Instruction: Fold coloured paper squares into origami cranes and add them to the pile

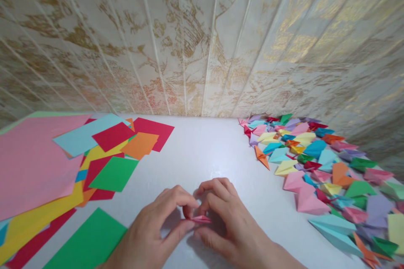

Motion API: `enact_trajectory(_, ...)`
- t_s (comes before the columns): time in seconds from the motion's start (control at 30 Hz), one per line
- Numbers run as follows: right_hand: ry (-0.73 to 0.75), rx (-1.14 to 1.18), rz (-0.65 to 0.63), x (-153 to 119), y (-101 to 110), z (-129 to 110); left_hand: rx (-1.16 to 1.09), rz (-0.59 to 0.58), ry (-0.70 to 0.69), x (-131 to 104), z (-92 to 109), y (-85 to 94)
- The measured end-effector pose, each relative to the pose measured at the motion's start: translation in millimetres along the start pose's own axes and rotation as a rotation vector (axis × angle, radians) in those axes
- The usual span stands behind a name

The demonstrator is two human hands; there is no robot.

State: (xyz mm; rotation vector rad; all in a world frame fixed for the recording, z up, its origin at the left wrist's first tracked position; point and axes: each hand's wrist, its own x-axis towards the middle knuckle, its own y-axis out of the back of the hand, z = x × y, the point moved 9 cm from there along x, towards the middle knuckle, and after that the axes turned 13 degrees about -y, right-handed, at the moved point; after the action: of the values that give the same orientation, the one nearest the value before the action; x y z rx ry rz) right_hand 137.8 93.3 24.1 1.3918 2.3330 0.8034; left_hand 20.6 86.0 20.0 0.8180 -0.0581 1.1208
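Observation:
A small piece of folded pink paper (202, 219) shows between my two hands, just above the white table. The thumb and index finger of my left hand (158, 220) pinch its left end. My right hand (229, 220) curves around the other side, its thumb and fingers apart with a gap between them. The right index fingertip is close to the paper's upper edge; I cannot tell whether it touches. The paper is narrow and pointed toward the right, and its left tip is hidden by the left fingers.
Coloured paper squares and strips, among them a green sheet (90, 241) and a large pink sheet (38, 159), lie on the left. Many folded paper figures (339, 172) cover the right side of the white table (202, 155). A patterned curtain (195, 42) hangs behind.

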Motion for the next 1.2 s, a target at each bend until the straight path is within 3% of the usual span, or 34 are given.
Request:
enact_trajectory(0.13, 0.176, 0.028, 0.153, -8, 17, -16, 0.034, 0.049, 0.017, 1, -2, 7.2)
enact_trajectory(0.23, 0.270, -0.237, 0.223, -10, 14, -21, 0.172, 0.088, -0.028, 3, 0, 13.6)
enact_trajectory(0.37, 0.200, -0.532, 0.146, -1, 1, -7, 0.310, 0.029, -0.240, 6, 22, 6.7)
enact_trajectory(0.53, 0.091, -0.303, -0.081, 6, 9, 7, 0.544, -0.087, -0.386, 5, 38, -4.4)
enact_trajectory(0.67, -0.024, -0.152, -0.006, 11, 32, 19, 0.672, -0.175, -0.428, -4, 37, -11.0)
enact_trajectory(0.77, -0.098, -0.153, 0.055, 12, 33, 27, 0.708, -0.181, -0.430, -8, 34, -13.1)
enact_trajectory(0.93, -0.145, -0.196, 0.005, 12, 17, 29, 0.677, -0.133, -0.393, -3, 33, -11.6)
enact_trajectory(1.03, -0.152, -0.187, -0.004, 13, 17, 29, 0.655, -0.173, -0.432, 0, 38, -14.8)
enact_trajectory(1.2, -0.030, -0.157, -0.142, 10, 19, 16, 0.641, -0.232, -0.476, 1, 42, -18.7)
